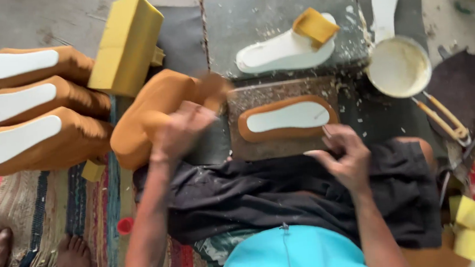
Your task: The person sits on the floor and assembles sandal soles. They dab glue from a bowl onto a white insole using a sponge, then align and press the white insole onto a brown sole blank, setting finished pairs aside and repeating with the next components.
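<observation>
My left hand (181,132) grips a tan suede shoe upper (147,112), held blurred above the mat left of centre. My right hand (346,156) rests over the dark cloth on my lap, fingers loosely curled, close to the near edge of a tan shoe upper with a white insole (287,117) that lies sole-up on a grey work board (257,96). I cannot tell whether the right hand holds something small.
Three tan uppers with white soles (29,109) are stacked at the left beside a yellow foam block (125,44). Farther back lie a white sole with yellow sponge (287,49) and a bowl of white glue (399,66). Pincers (442,119) and yellow sponges (472,228) sit right. Another person's feet (35,265) show bottom left.
</observation>
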